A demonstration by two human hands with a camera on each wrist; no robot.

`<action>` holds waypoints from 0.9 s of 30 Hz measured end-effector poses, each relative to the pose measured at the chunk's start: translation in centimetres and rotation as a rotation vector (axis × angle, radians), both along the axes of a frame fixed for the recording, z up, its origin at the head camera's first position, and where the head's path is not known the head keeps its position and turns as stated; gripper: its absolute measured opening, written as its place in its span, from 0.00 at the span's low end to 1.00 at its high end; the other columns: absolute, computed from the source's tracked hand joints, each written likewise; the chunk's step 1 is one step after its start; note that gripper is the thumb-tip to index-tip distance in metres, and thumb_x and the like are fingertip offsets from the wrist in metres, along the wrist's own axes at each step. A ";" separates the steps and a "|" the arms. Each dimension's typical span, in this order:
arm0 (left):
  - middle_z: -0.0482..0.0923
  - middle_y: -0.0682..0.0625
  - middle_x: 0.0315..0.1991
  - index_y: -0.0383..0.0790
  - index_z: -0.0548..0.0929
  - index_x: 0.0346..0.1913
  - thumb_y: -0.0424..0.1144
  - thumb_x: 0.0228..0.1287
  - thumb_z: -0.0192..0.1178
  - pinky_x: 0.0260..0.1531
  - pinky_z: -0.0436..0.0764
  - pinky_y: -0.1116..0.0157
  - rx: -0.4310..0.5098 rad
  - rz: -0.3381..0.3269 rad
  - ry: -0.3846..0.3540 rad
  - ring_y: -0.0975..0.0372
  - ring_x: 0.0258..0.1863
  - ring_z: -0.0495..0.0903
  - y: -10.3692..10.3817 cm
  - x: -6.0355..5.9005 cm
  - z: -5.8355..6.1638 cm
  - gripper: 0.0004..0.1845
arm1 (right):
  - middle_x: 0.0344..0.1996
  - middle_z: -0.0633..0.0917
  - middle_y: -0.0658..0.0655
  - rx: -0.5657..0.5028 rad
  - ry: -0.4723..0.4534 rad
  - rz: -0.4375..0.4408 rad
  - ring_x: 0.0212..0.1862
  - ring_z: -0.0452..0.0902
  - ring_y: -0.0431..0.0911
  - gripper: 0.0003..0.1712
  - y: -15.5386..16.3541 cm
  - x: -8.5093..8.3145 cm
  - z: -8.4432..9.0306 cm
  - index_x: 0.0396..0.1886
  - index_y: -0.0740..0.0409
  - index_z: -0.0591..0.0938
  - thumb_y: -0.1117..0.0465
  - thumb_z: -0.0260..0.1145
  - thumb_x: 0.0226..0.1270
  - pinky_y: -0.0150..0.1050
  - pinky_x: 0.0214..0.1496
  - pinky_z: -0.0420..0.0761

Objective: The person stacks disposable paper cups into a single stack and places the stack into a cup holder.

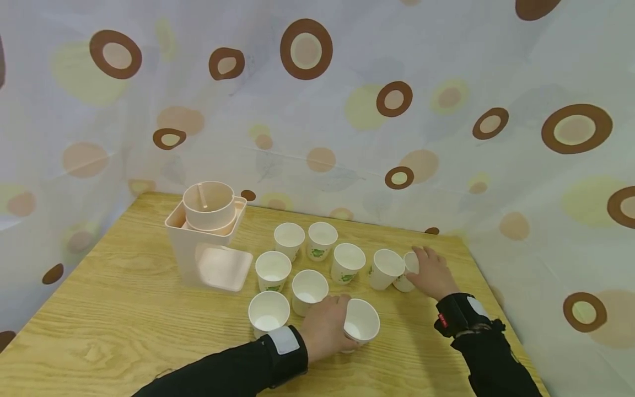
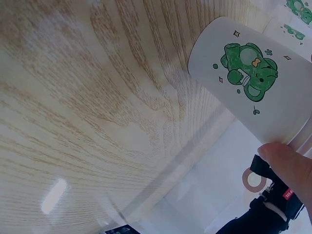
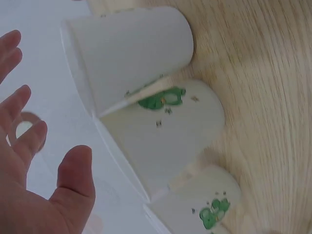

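Paper cups (image 1: 322,241) stand right of the dispenser (image 1: 205,242) on the table (image 1: 114,314).

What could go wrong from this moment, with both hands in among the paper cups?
1. The left hand grips the nearest cup close beside two others; lifting or sliding it may knock them over.
2. The right hand is spread open at the far-right cup, which stands against its neighbour; a push could tip both.
3. That far-right cup stands towards the table edge, so it might be shoved off.
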State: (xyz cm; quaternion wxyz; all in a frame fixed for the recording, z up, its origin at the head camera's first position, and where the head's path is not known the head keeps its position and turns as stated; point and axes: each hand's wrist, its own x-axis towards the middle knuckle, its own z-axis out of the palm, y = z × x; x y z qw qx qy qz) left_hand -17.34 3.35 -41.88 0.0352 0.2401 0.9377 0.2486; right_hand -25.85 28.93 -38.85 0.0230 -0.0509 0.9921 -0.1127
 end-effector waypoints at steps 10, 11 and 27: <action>0.81 0.46 0.45 0.37 0.72 0.54 0.56 0.38 0.74 0.36 0.77 0.66 -0.028 0.010 0.025 0.59 0.42 0.79 0.0 -0.1 -0.4 0.41 | 0.64 0.49 0.83 -0.021 -0.129 -0.019 0.60 0.47 0.83 0.42 1.4 -1.7 -1.3 0.69 0.71 0.50 0.59 0.58 0.62 0.70 0.56 0.61; 0.81 0.46 0.45 0.36 0.72 0.55 0.56 0.38 0.74 0.36 0.77 0.66 -0.030 0.011 0.022 0.59 0.43 0.79 0.0 -0.1 -0.4 0.41 | 0.64 0.48 0.83 -0.021 -0.140 -0.028 0.59 0.48 0.83 0.43 1.5 -1.9 -1.4 0.70 0.71 0.49 0.58 0.58 0.62 0.70 0.54 0.62; 0.80 0.47 0.46 0.37 0.71 0.55 0.56 0.38 0.74 0.37 0.77 0.67 -0.046 0.001 0.000 0.60 0.44 0.78 0.0 -0.2 0.0 0.42 | 0.55 0.63 0.84 -0.018 -0.143 -0.088 0.52 0.64 0.76 0.42 2.2 -2.4 -1.8 0.66 0.75 0.55 0.55 0.58 0.59 0.60 0.46 0.72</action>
